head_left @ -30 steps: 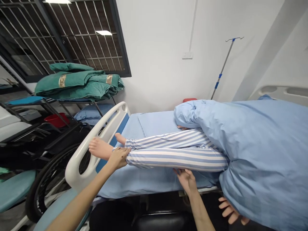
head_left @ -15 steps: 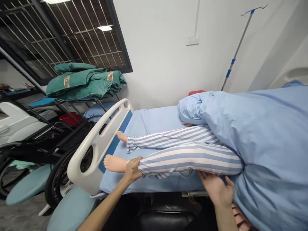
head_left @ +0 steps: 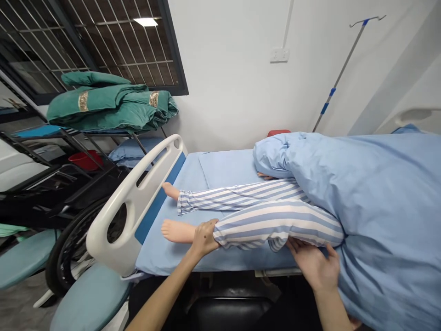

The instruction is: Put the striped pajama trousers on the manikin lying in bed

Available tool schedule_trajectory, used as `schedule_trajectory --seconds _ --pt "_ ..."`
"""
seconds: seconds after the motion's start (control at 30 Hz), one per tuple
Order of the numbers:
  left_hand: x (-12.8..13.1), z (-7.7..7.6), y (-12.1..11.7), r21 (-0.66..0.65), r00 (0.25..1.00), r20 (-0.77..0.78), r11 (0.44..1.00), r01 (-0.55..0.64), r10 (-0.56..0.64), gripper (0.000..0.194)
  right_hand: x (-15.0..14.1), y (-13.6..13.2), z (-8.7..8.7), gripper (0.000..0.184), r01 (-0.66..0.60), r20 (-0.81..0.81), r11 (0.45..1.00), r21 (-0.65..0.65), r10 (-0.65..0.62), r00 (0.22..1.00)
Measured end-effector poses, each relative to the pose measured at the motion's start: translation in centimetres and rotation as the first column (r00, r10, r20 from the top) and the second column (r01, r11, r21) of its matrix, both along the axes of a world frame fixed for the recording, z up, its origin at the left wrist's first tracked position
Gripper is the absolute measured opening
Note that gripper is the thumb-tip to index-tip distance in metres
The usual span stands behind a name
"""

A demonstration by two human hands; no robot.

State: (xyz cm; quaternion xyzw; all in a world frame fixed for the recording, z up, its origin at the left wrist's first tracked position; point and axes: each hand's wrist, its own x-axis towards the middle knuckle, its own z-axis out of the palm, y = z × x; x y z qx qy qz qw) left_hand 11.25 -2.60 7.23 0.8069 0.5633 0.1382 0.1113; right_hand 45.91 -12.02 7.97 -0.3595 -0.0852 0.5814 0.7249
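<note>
We are at a big hospital bed [head_left: 213,257] with a light blue sheet. A white plastic bed end [head_left: 138,202] stands at the foot of the bed. Past the bed end, a green quilt [head_left: 110,110] lies folded on a metal rack. It has gold bands, but we can't read any writing on them. Behind the bed, a drip pole [head_left: 339,73] leans by the wall.

A patient dummy [head_left: 275,225] lies on the bed in blue and white striped pyjamas, and a big blue quilt [head_left: 379,207] covers its top half. Its bare feet point toward the bed end. Its near leg [head_left: 275,225] is bent up at the knee, and its far leg [head_left: 220,200] lies flat.

Our left hand [head_left: 205,237] is closed around the near leg, just above the foot [head_left: 178,231]. Our right hand [head_left: 314,266] is open, and its fingers [head_left: 292,246] touch the bottom of the near leg, by the knee.
</note>
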Motion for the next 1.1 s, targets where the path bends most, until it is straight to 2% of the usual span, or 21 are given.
schedule_trajectory --seconds 0.23,0.33,0.43,0.53,0.63,0.97,1.1 --pt "-5.6 5.7 -0.3 0.042 0.965 -0.252 0.996 0.081 -0.068 0.052 -1.4 0.1 -2.2 0.044 0.008 -0.191 1.000 -0.010 -0.010 0.982" --pt "-7.1 7.9 -1.0 0.025 0.924 -0.378 0.997 0.078 -0.063 0.046 -2.0 0.2 -3.8 0.046 -0.012 -0.247 1.000 -0.002 0.011 0.969" --pt "-7.8 9.2 -1.9 0.021 0.871 -0.485 0.995 0.102 -0.079 0.044 -3.2 0.3 -5.2 0.045 -0.045 -0.235 0.998 -0.039 0.034 0.971" --pt "-7.6 9.4 -3.1 0.010 0.816 -0.571 0.992 0.124 -0.096 0.050 -4.4 0.3 -6.0 0.040 -0.022 -0.179 0.991 -0.135 -0.003 0.984" --pt "-7.3 8.9 -4.0 -0.022 0.793 -0.595 0.989 0.145 -0.130 0.053 -5.0 0.1 -6.3 0.037 0.019 -0.133 0.982 -0.189 -0.045 0.990" --pt "-7.8 8.3 -4.4 -0.021 0.842 -0.531 0.995 0.099 -0.095 0.056 -4.6 -0.3 -6.3 0.030 -0.032 -0.072 0.984 -0.175 0.019 0.997" --pt "-8.1 7.1 -4.1 -0.027 0.873 -0.485 0.999 0.029 -0.039 0.053 -3.9 -0.6 -5.4 0.029 -0.033 -0.104 0.986 -0.165 0.016 0.994"
